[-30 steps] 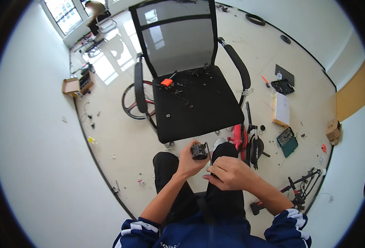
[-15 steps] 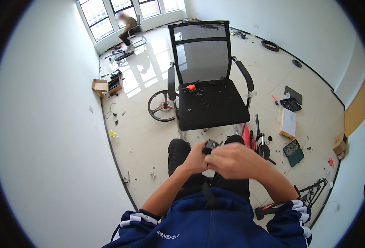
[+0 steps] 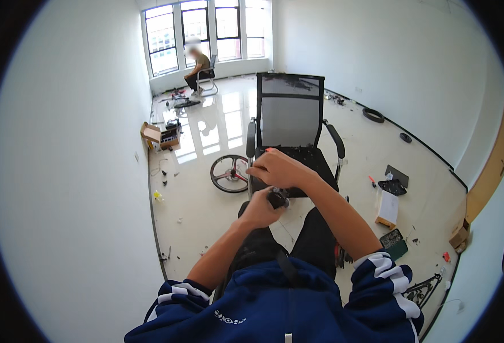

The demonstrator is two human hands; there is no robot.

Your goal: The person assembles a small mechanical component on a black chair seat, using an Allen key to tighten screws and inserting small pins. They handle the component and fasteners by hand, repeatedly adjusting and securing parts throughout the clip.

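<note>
Both hands had risen against the black office chair (image 3: 291, 150): the left hand (image 3: 262, 208) gripped a small black part (image 3: 278, 199) before the seat, the right hand (image 3: 279, 168) closed over its top.

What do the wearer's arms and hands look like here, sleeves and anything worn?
Both forearms are bare. The left hand and right hand wear no gloves, and no rings or watch show. Navy sleeves are pushed up near the elbows, with white-striped cuffs.
</note>
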